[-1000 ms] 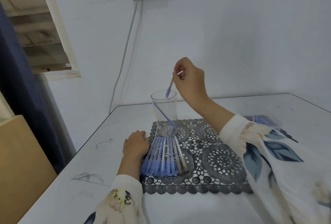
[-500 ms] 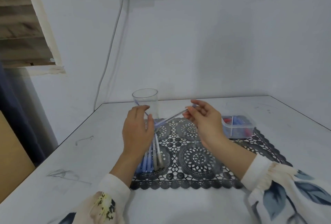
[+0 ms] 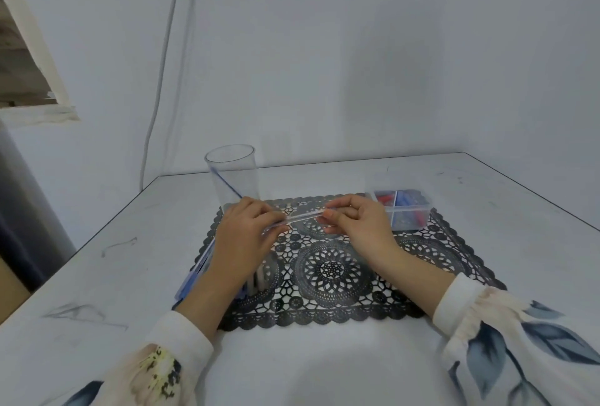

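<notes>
table (image 3: 97, 276): a white top is carrying everything, reaching from the near edge to the far wall
mat (image 3: 331, 272): a black lace mat is lying flat at the table's centre
row of pens (image 3: 191, 276): lying on the mat's left side, mostly hidden under the left forearm, blue ends showing at the left
left hand (image 3: 246, 233): hovering over the mat's far left part, its curled fingers pinching the left end of the clear pen
clear pen (image 3: 303, 216): being held almost level above the mat between both hands
right hand (image 3: 357, 222): thumb and fingertips are gripping the pen's right end
box (image 3: 418, 211): a clear compartment box is sitting on the mat's far right corner, just right of the right hand, holding red and blue pieces
cup (image 3: 232, 175): standing upright at the mat's far left corner, just beyond the left hand, a thin blue refill (image 3: 225, 182) leaning inside
cable (image 3: 159, 81): hanging down the far wall, left of the cup
</notes>
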### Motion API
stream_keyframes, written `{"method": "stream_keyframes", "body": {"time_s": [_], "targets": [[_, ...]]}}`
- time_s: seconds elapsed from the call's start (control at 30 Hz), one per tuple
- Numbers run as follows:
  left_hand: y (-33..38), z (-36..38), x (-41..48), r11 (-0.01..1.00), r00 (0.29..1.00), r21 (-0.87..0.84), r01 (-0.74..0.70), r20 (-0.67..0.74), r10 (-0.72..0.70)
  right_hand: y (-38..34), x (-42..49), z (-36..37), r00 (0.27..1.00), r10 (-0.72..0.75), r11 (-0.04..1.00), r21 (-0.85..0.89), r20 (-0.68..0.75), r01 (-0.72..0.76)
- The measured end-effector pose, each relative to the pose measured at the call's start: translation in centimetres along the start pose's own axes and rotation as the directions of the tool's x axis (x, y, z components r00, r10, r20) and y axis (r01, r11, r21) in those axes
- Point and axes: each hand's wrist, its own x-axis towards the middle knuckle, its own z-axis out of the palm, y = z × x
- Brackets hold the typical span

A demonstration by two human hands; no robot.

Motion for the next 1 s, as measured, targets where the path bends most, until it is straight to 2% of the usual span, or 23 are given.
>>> {"method": "stream_keyframes", "body": {"time_s": [0.07, 0.13, 0.23, 0.33, 0.43, 0.53, 0.73, 0.77, 0.83, 0.93, 1.0], "targets": [[-0.1, -0.1, -0.1, 1.000, 1.000, -0.004, -0.001, 0.002, 0.001, 0.1, 0.1, -0.3, 0.998, -0.042, 0.961, -0.274, 0.035, 0.050], [0.0, -0.4, -0.1, 1.000, 1.000, -0.011, 0.003, 0.015, -0.003, 0.2, 0.2, -0.7, 0.989, -0.114, 0.853, -0.502, 0.090, 0.144], [0.4, -0.8, 0.0, 0.998, 1.000, -0.061, 0.030, 0.011, -0.030, 0.3, 0.2, -1.0, 0.957, -0.213, 0.660, -0.694, 0.195, 0.288], [0.7, -0.9, 0.0, 0.992, 0.998, -0.116, 0.056, 0.026, -0.053, 0.2, 0.2, -1.1, 0.922, -0.304, 0.592, -0.712, 0.238, 0.379], [1.2, -0.9, 0.0, 0.985, 0.995, -0.153, 0.080, 0.075, -0.069, 0.5, 0.4, -1.4, 0.844, -0.470, 0.540, -0.672, 0.259, 0.507], [1.9, -1.2, 0.4, 0.973, 0.985, -0.186, 0.134, 0.136, -0.110, 0.9, 0.7, -1.8, 0.796, -0.540, 0.497, -0.661, 0.272, 0.563], [3.0, -1.4, 0.5, 0.894, 0.901, -0.225, 0.388, 0.294, -0.318, 1.2, 1.3, -2.2, 0.702, -0.611, 0.342, -0.679, 0.365, 0.650], [3.1, -1.3, 0.4, 0.884, 0.895, -0.234, 0.405, 0.300, -0.331, 1.3, 1.4, -2.2, 0.713, -0.604, 0.358, -0.678, 0.356, 0.642], [3.2, -1.1, 0.4, 0.881, 0.896, -0.236, 0.409, 0.284, -0.340, 1.2, 1.2, -2.0, 0.787, -0.543, 0.473, -0.668, 0.293, 0.575], [3.1, -1.3, 0.4, 0.884, 0.905, -0.238, 0.402, 0.253, -0.343, 0.7, 0.8, -1.3, 0.931, -0.329, 0.707, -0.611, 0.161, 0.355], [2.8, -1.4, 0.3, 0.893, 0.915, -0.239, 0.381, 0.239, -0.326, 0.5, 0.8, -1.1, 0.985, -0.155, 0.871, -0.461, 0.077, 0.173]]}}
